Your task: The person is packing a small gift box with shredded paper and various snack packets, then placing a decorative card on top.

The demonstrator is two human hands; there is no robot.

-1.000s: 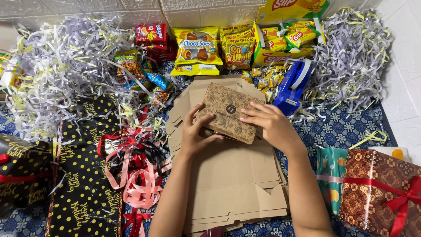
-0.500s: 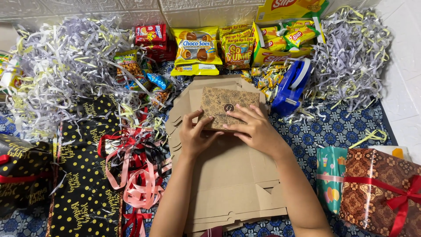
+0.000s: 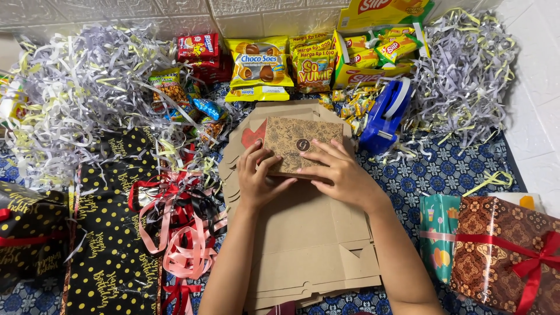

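A blue cloth with a white flower pattern covers the floor, running up to a white embossed-tile wall along the top and pale white floor tiles at the right edge, all under even, soft indoor light.

The lower half of the little patterned brown box is covered by both hands, left hand and right hand, so can't see its bottom edge. Something red pokes out at its left side, mostly hidden, can't tell what it is. The wrapped gift with the red ribbon runs off the right edge. The black dotted package is cut by the left edge. Small sweets behind the blue tape dispenser are too tiny to make out.
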